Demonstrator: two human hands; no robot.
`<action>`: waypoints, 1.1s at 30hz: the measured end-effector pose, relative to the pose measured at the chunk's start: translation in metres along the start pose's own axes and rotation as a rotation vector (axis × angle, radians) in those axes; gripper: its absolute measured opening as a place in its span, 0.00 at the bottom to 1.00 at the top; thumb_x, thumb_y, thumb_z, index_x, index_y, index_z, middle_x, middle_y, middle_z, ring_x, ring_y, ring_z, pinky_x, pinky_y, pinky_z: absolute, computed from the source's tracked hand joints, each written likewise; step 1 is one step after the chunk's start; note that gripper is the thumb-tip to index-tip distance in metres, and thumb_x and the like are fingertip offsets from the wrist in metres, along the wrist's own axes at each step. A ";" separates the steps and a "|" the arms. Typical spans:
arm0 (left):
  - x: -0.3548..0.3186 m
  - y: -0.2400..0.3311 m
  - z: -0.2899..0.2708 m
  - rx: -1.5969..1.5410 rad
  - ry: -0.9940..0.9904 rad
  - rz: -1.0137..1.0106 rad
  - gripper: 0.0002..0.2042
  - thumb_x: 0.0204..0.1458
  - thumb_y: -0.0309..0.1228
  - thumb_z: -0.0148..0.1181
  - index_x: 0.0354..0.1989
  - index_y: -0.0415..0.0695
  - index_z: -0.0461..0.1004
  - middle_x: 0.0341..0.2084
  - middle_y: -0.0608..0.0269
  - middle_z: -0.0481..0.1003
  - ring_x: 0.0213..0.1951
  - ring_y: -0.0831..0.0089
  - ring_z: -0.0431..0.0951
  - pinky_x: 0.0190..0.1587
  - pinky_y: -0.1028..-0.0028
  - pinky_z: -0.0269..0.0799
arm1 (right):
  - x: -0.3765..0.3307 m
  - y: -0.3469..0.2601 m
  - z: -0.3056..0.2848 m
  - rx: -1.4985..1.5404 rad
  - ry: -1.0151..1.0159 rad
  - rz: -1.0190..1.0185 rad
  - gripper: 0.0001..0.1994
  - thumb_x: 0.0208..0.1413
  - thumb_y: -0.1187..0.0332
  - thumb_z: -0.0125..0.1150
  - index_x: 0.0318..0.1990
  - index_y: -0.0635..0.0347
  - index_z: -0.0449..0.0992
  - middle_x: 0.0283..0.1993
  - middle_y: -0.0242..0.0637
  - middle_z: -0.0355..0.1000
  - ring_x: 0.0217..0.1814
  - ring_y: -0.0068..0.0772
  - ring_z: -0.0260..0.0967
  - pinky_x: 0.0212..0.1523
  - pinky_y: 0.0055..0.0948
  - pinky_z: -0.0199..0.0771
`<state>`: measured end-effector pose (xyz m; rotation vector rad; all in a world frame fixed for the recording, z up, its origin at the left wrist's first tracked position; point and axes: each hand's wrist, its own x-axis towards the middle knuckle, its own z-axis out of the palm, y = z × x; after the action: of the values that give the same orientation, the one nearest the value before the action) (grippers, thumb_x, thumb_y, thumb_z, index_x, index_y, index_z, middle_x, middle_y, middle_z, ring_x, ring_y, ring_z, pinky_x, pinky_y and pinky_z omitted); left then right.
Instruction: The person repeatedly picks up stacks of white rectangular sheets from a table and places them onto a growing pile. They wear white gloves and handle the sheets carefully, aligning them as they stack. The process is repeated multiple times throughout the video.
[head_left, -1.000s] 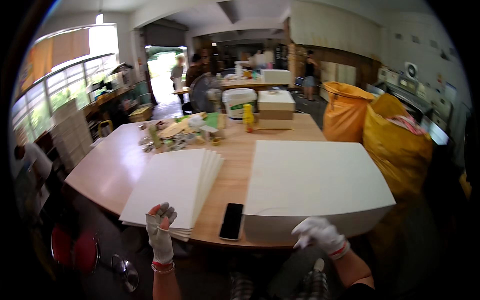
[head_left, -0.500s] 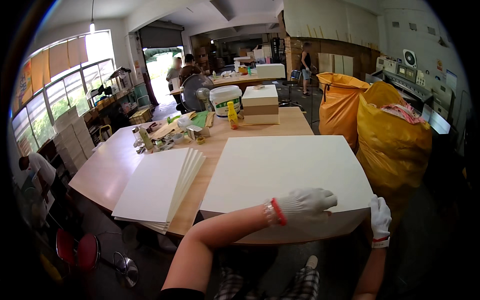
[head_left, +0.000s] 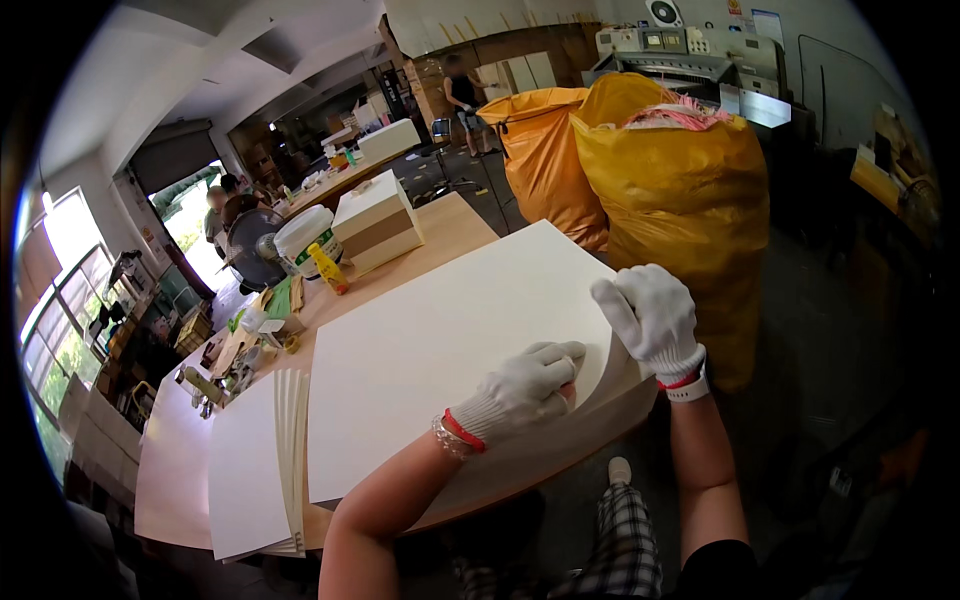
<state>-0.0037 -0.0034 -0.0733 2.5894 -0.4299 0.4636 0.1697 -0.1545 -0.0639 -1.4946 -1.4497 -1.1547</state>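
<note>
1. Two gloved hands are now meeting at the big sheet stack's (head_left: 450, 350) near corner; a second ago they were hanging off the table edge.
2. Left hand (head_left: 525, 385) is pressing flat, fingers loosely curled; right hand (head_left: 650, 315) is pinching up the top sheets' corner.
3. Yellow sacks (head_left: 670, 180) are bulging at right; a white-and-brown box (head_left: 375, 220) and a white tub (head_left: 300, 235) are sitting behind.

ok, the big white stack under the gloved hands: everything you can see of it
The large white sheet stack looks like plain matte paper or card, many layers thick at its near right corner. It lies flat on the wooden table, overhanging the near edge. The left hand presses its top; the right hand grips that corner.
</note>
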 end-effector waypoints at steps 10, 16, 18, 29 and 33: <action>0.004 0.004 -0.020 -0.245 -0.064 -0.374 0.09 0.51 0.25 0.62 0.30 0.38 0.67 0.50 0.56 0.77 0.35 0.72 0.72 0.43 0.74 0.71 | -0.018 0.013 0.013 -0.065 0.080 0.146 0.13 0.52 0.76 0.56 0.46 0.64 0.73 0.22 0.36 0.65 0.21 0.37 0.65 0.21 0.33 0.65; 0.015 0.024 -0.030 -0.185 -0.178 -0.565 0.17 0.47 0.33 0.73 0.38 0.39 0.70 0.48 0.59 0.78 0.36 0.73 0.69 0.44 0.75 0.70 | -0.024 0.015 0.014 -0.128 0.091 0.120 0.12 0.53 0.75 0.54 0.46 0.65 0.72 0.22 0.37 0.65 0.22 0.38 0.65 0.22 0.34 0.65; 0.005 0.009 -0.023 -0.273 -0.099 -0.483 0.20 0.46 0.33 0.74 0.44 0.39 0.73 0.43 0.61 0.78 0.35 0.74 0.68 0.44 0.75 0.69 | -0.022 0.015 0.012 -0.114 0.086 0.110 0.12 0.53 0.75 0.54 0.46 0.65 0.72 0.22 0.37 0.65 0.22 0.38 0.65 0.22 0.34 0.65; 0.000 -0.003 -0.023 -0.077 -0.015 -0.145 0.18 0.52 0.24 0.62 0.52 0.39 0.70 0.35 0.57 0.74 0.36 0.68 0.74 0.42 0.70 0.70 | -0.016 0.012 0.007 -0.115 0.071 0.040 0.14 0.54 0.77 0.55 0.49 0.66 0.71 0.23 0.38 0.65 0.22 0.39 0.65 0.22 0.34 0.64; 0.003 0.006 -0.023 -0.069 -0.038 -0.185 0.20 0.51 0.27 0.66 0.52 0.41 0.68 0.37 0.57 0.73 0.37 0.67 0.74 0.43 0.69 0.70 | -0.019 0.012 0.010 -0.100 0.097 0.108 0.13 0.54 0.77 0.55 0.48 0.67 0.71 0.23 0.38 0.65 0.22 0.39 0.65 0.22 0.34 0.64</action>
<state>-0.0089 0.0026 -0.0503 2.5442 -0.2125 0.3296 0.1834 -0.1518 -0.0843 -1.5430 -1.2472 -1.2322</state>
